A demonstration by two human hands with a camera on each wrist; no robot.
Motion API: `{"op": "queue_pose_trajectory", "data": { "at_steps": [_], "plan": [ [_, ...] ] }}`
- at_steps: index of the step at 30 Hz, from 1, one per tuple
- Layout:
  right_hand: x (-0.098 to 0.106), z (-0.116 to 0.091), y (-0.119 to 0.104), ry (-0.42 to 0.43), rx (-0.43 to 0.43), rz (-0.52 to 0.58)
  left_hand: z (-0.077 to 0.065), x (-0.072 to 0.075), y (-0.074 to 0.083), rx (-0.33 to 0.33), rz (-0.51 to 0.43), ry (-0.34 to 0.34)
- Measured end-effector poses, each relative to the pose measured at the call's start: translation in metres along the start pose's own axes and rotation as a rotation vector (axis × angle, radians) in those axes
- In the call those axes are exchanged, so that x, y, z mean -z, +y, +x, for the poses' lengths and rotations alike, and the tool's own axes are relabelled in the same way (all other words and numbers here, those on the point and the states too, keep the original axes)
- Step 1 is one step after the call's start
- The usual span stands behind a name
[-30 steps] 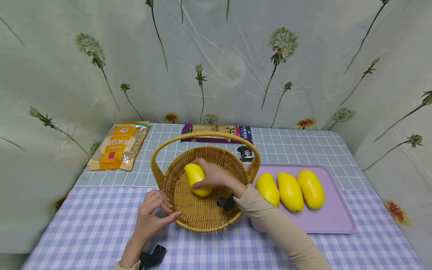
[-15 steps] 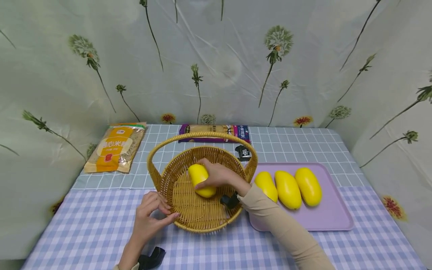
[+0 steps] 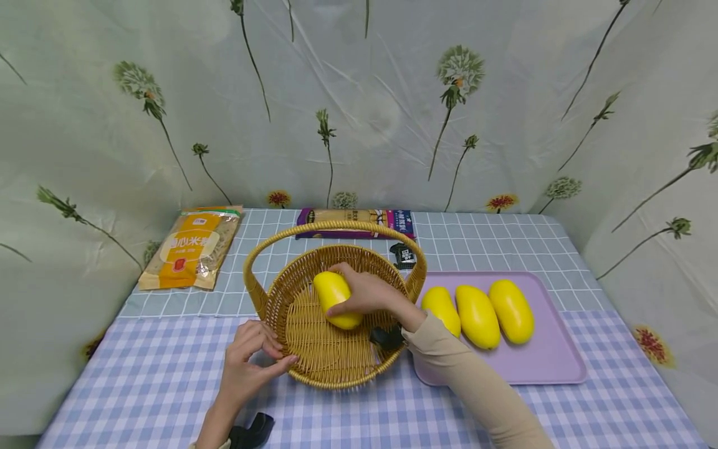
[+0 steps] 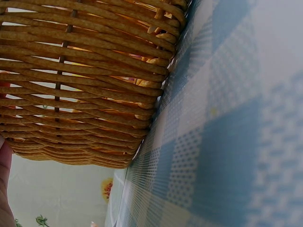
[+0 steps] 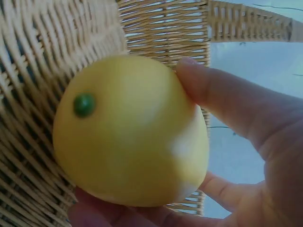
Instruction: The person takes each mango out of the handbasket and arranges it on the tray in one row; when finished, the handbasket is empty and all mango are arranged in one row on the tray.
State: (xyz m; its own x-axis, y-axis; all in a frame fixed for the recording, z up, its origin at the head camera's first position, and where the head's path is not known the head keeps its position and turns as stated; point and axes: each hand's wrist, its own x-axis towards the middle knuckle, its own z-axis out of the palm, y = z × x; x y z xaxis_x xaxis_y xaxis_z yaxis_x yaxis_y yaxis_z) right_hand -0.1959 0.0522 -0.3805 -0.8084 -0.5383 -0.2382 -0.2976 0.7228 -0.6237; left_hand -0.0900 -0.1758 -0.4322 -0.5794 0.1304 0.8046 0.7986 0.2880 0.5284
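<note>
My right hand [image 3: 363,292] grips a yellow mango [image 3: 334,298] inside a round wicker basket [image 3: 314,360] with a tall arched handle. In the right wrist view the thumb and fingers curl round the mango [image 5: 132,137], whose green stem spot faces the camera; the woven bottom lies close beside it. On the basket's near left rim, my left hand [image 3: 250,358] pinches the edge between thumb and fingers. The left wrist view shows the basket's woven side [image 4: 85,85] resting on the cloth, with a bit of the hand [image 4: 4,189] at the left edge.
A lilac tray [image 3: 552,368] right of the basket bears three more mangoes [image 3: 478,317]. An orange-labelled bag [image 3: 192,248] lies at the back left. Behind the basket are a purple package [image 3: 359,217] and a small black packet [image 3: 402,255]. A floral curtain [image 3: 381,125] closes off the back.
The mango in my right hand has shifted slightly right within the basket. My left hand stays on the rim. The whole head view has shifted a little.
</note>
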Motion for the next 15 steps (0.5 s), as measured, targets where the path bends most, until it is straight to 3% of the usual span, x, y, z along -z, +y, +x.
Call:
{"op": "queue_pose_trajectory", "data": {
  "at_steps": [15],
  "plan": [
    [0.008, -0.032, -0.008, 0.156, 0.126, 0.083, -0.001, 0.000, -0.001, -0.014, 0.007, -0.001]
  ]
}}
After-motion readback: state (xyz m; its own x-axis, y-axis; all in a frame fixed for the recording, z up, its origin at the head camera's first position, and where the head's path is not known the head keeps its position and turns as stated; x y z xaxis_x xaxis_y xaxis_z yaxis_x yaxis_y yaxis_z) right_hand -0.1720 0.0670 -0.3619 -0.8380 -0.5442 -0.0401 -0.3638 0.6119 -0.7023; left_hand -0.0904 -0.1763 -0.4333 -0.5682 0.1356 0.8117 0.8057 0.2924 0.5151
